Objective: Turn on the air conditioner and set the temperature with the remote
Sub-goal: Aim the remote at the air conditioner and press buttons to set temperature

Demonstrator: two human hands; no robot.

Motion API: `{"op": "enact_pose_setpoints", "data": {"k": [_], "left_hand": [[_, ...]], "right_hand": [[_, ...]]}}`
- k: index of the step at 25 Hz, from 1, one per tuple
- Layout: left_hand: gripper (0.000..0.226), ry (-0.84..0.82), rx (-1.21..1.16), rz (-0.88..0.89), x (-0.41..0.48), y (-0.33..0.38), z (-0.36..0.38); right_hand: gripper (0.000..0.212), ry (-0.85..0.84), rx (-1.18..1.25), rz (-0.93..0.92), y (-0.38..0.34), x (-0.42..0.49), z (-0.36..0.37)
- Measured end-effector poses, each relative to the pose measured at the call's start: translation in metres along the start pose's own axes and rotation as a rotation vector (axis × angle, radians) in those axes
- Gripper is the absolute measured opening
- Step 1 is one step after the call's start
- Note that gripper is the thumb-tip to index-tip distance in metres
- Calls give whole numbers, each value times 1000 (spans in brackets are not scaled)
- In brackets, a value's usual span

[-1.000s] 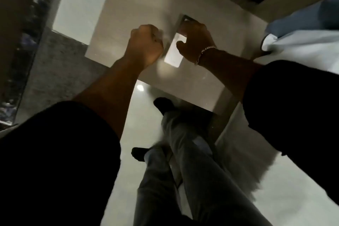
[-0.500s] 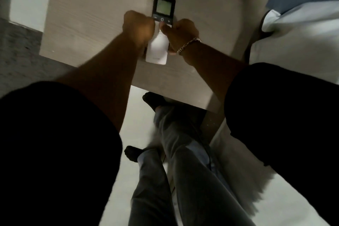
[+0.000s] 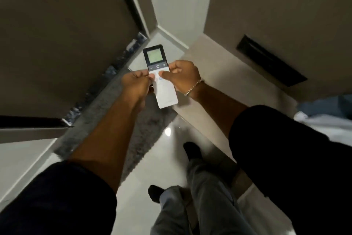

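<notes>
We hold the remote (image 3: pixel 161 76) in both hands, lit screen toward 12 o'clock. Left hand (image 3: pixel 136 85) grips its 9 o'clock edge, right hand (image 3: pixel 182 77) its 3 o'clock edge, right thumb on the white button area. Chain bracelet (image 3: pixel 192 88) on right wrist. Grey rug (image 3: pixel 106 120) at 8 o'clock, glossy floor (image 3: pixel 162 151) below.

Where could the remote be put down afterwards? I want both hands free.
The beige counter beside the right hand looks bare between the dark slot and its near edge. The glossy floor is open between the grey rug and the person's legs. Around the remote both hands crowd it.
</notes>
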State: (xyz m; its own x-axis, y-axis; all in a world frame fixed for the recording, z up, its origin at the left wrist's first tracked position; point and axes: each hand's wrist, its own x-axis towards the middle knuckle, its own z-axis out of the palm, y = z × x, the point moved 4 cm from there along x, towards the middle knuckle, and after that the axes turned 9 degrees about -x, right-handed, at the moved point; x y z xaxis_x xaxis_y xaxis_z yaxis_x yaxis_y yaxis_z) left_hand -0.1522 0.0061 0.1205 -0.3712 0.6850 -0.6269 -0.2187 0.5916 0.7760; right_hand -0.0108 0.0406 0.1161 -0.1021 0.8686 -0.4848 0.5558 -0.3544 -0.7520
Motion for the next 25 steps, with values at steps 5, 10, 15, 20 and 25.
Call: {"op": "enact_pose_setpoints", "data": {"k": [5,10,15,20,25], "left_hand": [[21,101,-154,330,-89,138,-133],[24,237,-209,609,-200,264,-264],[21,250,-282,874,-308,364,-339],[14,285,-211,1098,-418,443,-379],[26,299,-105,1291,-498,491,-396]], "right_hand": [[22,-96,91,-342,-193,-70,35],[24,-280,137,-624,-375,-161,64],[30,-327,218,-888,-520,-260,50],[34,-341,354,-1093,-613,-355,21],[31,-385,459,-1261,-664,-417,-12]]}}
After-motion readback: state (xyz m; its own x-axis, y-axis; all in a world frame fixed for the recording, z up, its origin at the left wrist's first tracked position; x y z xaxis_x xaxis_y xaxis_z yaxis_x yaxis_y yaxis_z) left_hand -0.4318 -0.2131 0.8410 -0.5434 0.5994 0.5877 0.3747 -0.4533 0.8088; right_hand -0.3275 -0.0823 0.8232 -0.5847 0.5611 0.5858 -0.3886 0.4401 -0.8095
